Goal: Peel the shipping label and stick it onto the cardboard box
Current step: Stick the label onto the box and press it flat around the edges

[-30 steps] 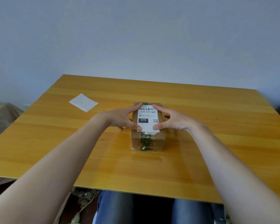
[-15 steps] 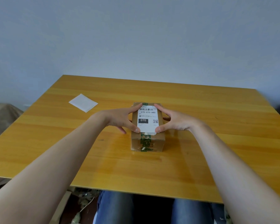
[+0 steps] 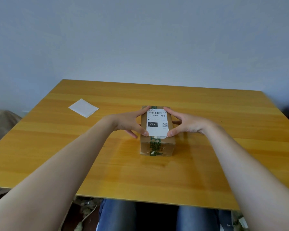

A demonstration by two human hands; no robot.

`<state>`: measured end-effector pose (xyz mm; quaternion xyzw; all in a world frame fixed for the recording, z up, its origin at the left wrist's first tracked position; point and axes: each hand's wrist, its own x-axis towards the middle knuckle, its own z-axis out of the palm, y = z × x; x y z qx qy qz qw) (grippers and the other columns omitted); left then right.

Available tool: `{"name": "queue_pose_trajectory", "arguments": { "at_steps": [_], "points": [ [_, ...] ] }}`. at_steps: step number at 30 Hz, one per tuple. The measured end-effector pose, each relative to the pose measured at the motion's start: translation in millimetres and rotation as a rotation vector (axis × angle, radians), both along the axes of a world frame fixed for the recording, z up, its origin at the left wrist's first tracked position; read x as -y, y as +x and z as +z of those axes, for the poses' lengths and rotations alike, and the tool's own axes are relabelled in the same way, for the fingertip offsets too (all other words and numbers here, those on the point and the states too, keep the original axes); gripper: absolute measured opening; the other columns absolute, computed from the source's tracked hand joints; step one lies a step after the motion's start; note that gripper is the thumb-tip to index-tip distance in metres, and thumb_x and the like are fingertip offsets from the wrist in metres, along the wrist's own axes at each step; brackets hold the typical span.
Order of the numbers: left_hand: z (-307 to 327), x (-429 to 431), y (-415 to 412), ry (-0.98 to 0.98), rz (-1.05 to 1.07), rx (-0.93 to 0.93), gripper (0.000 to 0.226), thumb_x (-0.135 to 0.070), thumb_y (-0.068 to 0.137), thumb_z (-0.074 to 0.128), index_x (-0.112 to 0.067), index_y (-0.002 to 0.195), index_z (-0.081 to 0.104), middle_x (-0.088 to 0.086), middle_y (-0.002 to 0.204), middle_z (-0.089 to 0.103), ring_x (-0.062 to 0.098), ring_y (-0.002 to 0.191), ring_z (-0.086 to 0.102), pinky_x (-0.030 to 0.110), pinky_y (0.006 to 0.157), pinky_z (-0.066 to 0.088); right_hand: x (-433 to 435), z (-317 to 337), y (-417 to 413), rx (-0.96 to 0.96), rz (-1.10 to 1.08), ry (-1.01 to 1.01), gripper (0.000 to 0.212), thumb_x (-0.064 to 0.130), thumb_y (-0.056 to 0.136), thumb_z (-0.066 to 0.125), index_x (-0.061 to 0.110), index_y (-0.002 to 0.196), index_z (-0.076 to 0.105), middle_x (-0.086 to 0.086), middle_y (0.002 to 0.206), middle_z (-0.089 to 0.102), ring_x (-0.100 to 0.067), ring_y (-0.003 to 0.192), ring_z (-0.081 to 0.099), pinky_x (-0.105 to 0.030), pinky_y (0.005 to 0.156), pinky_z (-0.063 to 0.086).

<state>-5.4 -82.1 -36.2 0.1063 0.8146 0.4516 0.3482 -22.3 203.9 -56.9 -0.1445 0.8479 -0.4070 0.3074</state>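
A small brown cardboard box (image 3: 157, 147) with green-printed tape stands in the middle of the wooden table (image 3: 157, 177). The white shipping label (image 3: 157, 122), with a barcode and "070-070-A80", lies flat on the box top. My left hand (image 3: 128, 121) holds the label's left edge, thumb at the near corner and forefinger at the far corner. My right hand (image 3: 185, 123) mirrors it on the right edge. The label's near end slightly overhangs the box's front edge.
A white backing sheet (image 3: 83, 107) lies on the table's far left part. A plain wall stands behind the table. My knees in blue jeans (image 3: 117, 215) show under the table's near edge.
The label has settled a little lower and flatter onto the box top, and both thumbs have slid toward its near corners. The box has not moved.
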Motion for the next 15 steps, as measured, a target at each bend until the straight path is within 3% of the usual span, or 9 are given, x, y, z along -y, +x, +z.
{"name": "queue_pose_trajectory", "arguments": {
  "at_steps": [4,7,9,13,15],
  "points": [
    [1,-17,-7,0.010,-0.029,0.010,0.126,-0.013,0.078,0.091,-0.056,0.161,0.007,-0.013,0.170,0.019,0.022,0.124,0.065,0.041,0.092,0.063,-17,-3,-4,0.054,-0.087,-0.039,0.147,0.032,0.067,0.099,0.040,0.168,-0.007,0.014,0.176,0.009,-0.020,0.155,0.037,-0.037,0.123,0.033],
    [2,-27,-11,0.003,-0.033,0.015,0.128,-0.014,0.079,0.091,-0.054,0.162,0.001,-0.013,0.170,0.020,0.021,0.125,0.064,0.038,0.091,0.063,-27,-3,-7,0.086,-0.085,-0.042,0.171,0.054,0.039,0.106,0.044,0.167,-0.008,0.015,0.176,0.009,-0.018,0.154,0.038,-0.044,0.128,0.029],
    [0,-31,-13,0.000,-0.021,0.026,0.132,-0.014,0.080,0.090,-0.052,0.161,-0.007,-0.011,0.167,0.027,0.018,0.123,0.065,0.038,0.092,0.062,-31,-3,-9,0.105,-0.092,-0.061,0.178,0.059,0.030,0.105,0.046,0.166,-0.009,0.015,0.176,0.009,-0.018,0.154,0.038,-0.047,0.128,0.029],
    [-8,-33,-17,0.021,0.001,0.073,0.135,-0.010,0.083,0.086,-0.050,0.160,-0.018,-0.019,0.140,0.053,0.017,0.122,0.068,0.037,0.093,0.062,-32,-8,-9,0.165,-0.109,-0.145,0.181,0.051,0.030,0.108,0.048,0.164,-0.014,0.016,0.176,0.005,-0.018,0.154,0.037,-0.046,0.128,0.030],
    [-8,-33,-17,0.027,0.000,0.073,0.135,-0.009,0.085,0.085,-0.050,0.159,-0.020,-0.025,0.132,0.054,0.016,0.122,0.068,0.037,0.094,0.061,-31,-7,-8,0.173,-0.107,-0.173,0.181,0.049,0.031,0.109,0.047,0.164,-0.014,0.016,0.177,0.005,-0.018,0.155,0.036,-0.047,0.129,0.029]
  ]
}}
